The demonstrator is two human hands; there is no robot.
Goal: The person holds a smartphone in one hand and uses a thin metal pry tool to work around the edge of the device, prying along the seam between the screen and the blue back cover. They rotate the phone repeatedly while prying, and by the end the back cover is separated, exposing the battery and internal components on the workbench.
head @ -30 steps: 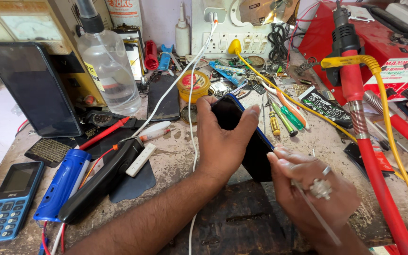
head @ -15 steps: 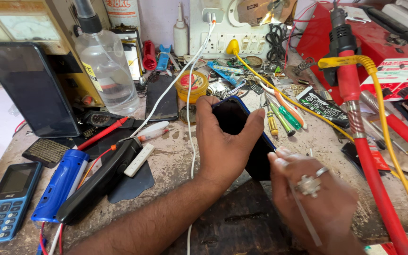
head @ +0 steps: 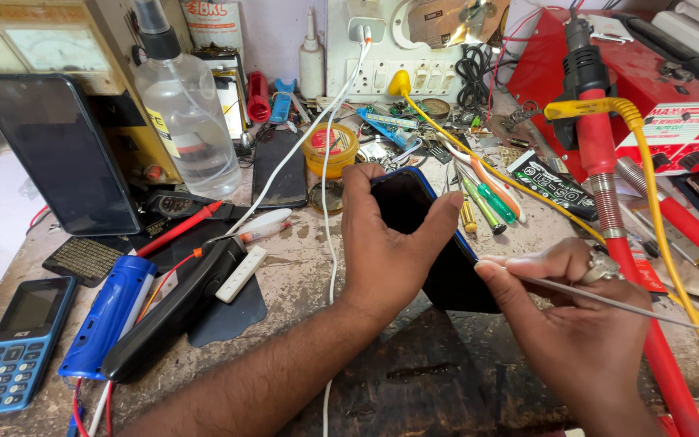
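My left hand (head: 390, 243) grips a dark smartphone with a blue rim (head: 414, 206), holding it tilted on the worn workbench (head: 301, 267). My right hand (head: 576, 324) pinches a thin metal tool (head: 600, 298) whose tip meets the phone's right edge. A ring sits on one finger of that hand. The lower part of the phone is hidden behind both hands.
A clear spray bottle (head: 188, 113) and a dark tablet (head: 58, 154) stand at the back left. A blue keypad phone (head: 10, 348), a blue device (head: 107, 324) and a black mat lie left. Screwdrivers (head: 487, 198), a red hot-air handle (head: 600, 154), a yellow cable and a red station crowd the right.
My right hand has moved up slightly, bringing the thin tool's tip against the phone's right edge. The left hand keeps its grip on the phone.
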